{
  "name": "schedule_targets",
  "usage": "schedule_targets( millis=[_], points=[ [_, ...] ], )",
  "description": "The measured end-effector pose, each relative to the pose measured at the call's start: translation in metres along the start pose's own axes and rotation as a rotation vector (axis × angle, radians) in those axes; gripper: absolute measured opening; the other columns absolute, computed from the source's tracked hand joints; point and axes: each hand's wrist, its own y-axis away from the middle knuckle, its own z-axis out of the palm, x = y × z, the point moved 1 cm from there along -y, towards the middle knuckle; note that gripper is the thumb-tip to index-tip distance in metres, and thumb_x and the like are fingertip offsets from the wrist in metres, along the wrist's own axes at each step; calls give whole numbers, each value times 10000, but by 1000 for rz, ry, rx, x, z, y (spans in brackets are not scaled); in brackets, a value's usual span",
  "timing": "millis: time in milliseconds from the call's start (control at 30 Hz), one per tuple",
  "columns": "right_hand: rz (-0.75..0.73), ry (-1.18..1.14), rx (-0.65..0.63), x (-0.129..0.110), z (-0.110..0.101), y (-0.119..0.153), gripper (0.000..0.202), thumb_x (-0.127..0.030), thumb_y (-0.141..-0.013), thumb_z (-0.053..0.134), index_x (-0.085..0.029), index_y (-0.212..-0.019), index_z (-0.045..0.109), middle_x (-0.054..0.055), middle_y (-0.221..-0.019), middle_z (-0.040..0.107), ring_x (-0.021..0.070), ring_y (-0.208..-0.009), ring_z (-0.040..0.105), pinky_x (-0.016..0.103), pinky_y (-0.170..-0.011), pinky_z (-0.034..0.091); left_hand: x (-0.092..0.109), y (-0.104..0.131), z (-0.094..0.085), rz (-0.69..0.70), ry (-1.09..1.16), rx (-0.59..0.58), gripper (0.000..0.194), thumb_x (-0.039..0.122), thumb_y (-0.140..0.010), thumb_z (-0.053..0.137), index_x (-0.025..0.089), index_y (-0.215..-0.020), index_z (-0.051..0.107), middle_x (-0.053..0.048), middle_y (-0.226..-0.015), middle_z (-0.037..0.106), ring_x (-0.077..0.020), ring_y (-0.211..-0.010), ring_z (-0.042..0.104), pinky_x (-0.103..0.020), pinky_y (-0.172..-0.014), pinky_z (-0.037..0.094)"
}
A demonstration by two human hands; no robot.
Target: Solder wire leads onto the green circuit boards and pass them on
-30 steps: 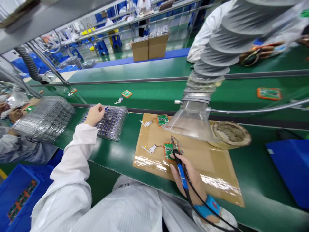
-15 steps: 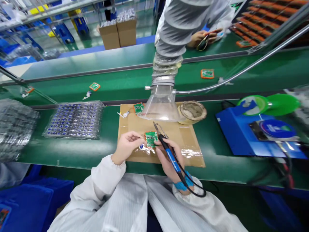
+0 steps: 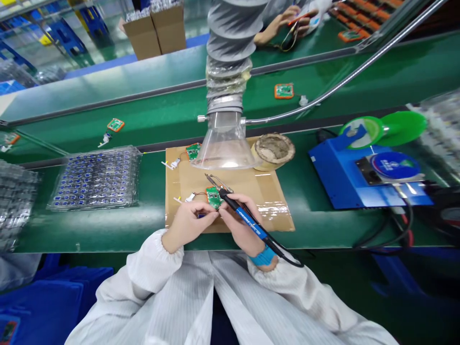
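Note:
My right hand (image 3: 244, 227) grips a soldering iron (image 3: 247, 221) with a blue-and-black handle, its metal tip pointing up and left above the board. A green circuit board (image 3: 213, 197) with an orange edge lies before my fingers, and a wire runs from it to a white connector piece (image 3: 190, 197). At the board's lower edge my left hand (image 3: 189, 224) pinches with thumb and forefinger, close against the right fingertips. What it holds is too small to make out. A small blue part (image 3: 201, 216) shows between those fingers. All of this is over a brown cardboard sheet (image 3: 276, 206).
A clear fume hood (image 3: 226, 148) hangs over the cardboard. Behind it are a second board (image 3: 193, 151) and a round, crusted pot (image 3: 273, 151). To the left sits a plastic tray of blue parts (image 3: 95, 179); to the right, a blue solder station (image 3: 341, 177). Across the bench, a co-worker's hands (image 3: 280, 28) hold something orange.
The view has shifted, so the bench appears further left. My left fingers have moved to the board's lower edge, near the right fingertips. The white connector now shows beside the board.

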Motion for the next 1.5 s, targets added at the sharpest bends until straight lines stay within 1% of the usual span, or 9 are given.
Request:
schedule_targets(
  millis=[167, 433, 633, 767, 900, 1033, 1133, 1300, 1500],
  points=[
    [-8, -24, -38, 2, 1, 0, 317, -310, -895, 759, -280, -1174, 613, 4, -933, 725, 164, -842, 719, 328, -798, 629, 5, -1, -1, 46, -89, 3, 177, 304, -839, 696, 185, -716, 741, -26, -694, 719, -142, -645, 627, -250, -607, 485],
    [23, -60, 3, 1, 1, -2, 272, -309, -900, 762, -273, -1130, 622, -4, -902, 721, 160, -841, 724, 328, -827, 616, 9, -2, -4, 57, -73, 55, 181, 330, -847, 703, 201, -732, 756, -30, -721, 742, -154, -659, 637, -276, -638, 497],
    [31, 4, 7, 6, 1, -3, 261, -331, -889, 756, -272, -1110, 630, -2, -883, 715, 168, -814, 720, 333, -804, 618, 9, -8, -9, 105, -106, 7, 195, 318, -885, 685, 204, -734, 728, -38, -739, 723, -177, -723, 644, -318, -728, 517],
    [31, 113, 78, 14, -3, 0, 243, -341, -890, 748, -264, -1100, 655, 20, -934, 723, 178, -830, 720, 346, -815, 619, 2, -28, -23, 201, -329, -37, 154, 234, -871, 692, 213, -722, 726, -60, -899, 718, -216, -921, 630, -378, -884, 501],
    [36, 218, 135, 18, -17, 3, 266, -375, -878, 771, -257, -1104, 696, 46, -1005, 761, 215, -893, 747, 388, -857, 629, -7, -49, -35, 178, -580, -149, 195, 167, -854, 680, 211, -666, 703, -51, -951, 686, -229, -986, 589, -415, -959, 454],
    [-31, 344, 157, 19, -33, 9, 221, -393, -917, 726, -266, -1097, 734, 68, -1080, 778, 254, -997, 753, 428, -914, 620, -13, -61, -38, 131, -613, -222, 208, 173, -860, 675, 200, -654, 690, -47, -898, 661, -219, -945, 585, -398, -927, 451],
    [-52, 366, 157, 24, -39, 15, 195, -398, -949, 671, -264, -1079, 727, 73, -1046, 773, 246, -921, 756, 428, -863, 625, -14, -65, -39, 141, -615, -245, 207, 169, -862, 668, 200, -657, 683, -38, -840, 665, -212, -907, 581, -378, -884, 445],
    [-84, 378, 140, 28, -39, 20, 120, -353, -939, 672, -256, -1003, 702, 54, -936, 750, 227, -827, 741, 388, -762, 609, -16, -66, -38, 178, -664, -249, 209, 165, -854, 669, 195, -647, 664, -32, -809, 678, -214, -897, 574, -374, -857, 416],
    [-163, 463, 117, 18, -34, 13, 78, -320, -921, 683, -253, -958, 698, 37, -880, 752, 214, -809, 740, 349, -722, 613, -16, -66, -37, 211, -711, -262, 219, 161, -864, 645, 190, -647, 652, -40, -808, 664, -218, -886, 555, -377, -844, 418]
  ],
)
